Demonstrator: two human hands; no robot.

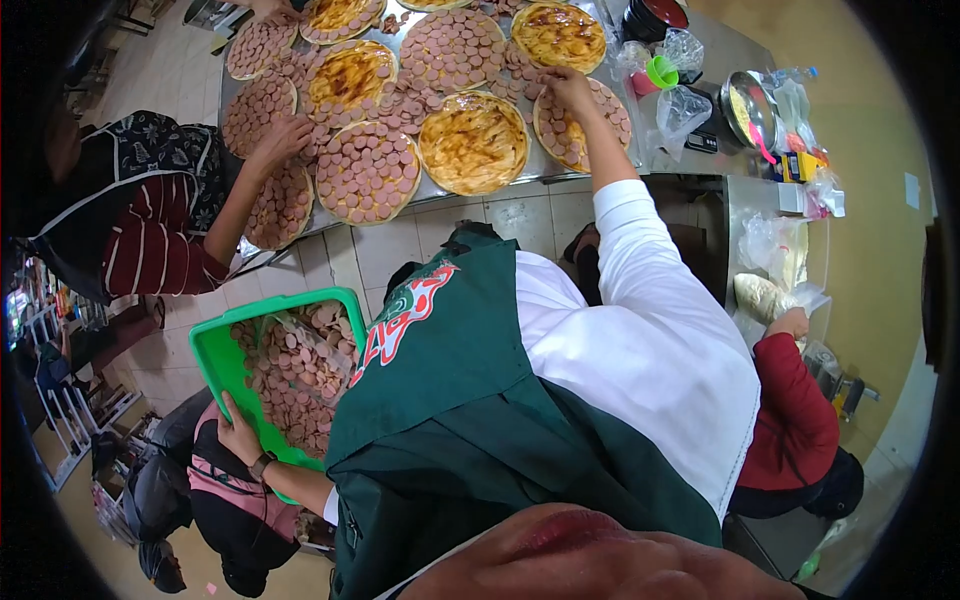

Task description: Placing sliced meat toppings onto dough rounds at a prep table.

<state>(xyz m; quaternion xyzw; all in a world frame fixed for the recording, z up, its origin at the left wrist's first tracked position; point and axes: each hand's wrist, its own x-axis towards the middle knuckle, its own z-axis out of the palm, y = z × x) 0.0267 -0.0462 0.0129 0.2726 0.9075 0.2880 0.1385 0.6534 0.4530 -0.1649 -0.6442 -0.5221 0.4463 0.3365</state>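
Left hand [238, 438] was clasped on a green plastic tub [218, 362] of round pink sausage slices [290, 395].
Right hand [569, 92] was held at a round beige crust [576, 138]; its grip could not be told.

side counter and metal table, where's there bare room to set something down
Bare: the side counter beyond the pan, and its front strip, nearer than the clear bag. The metal table is crowded with pizzas and sausage slices; only slim gaps show.
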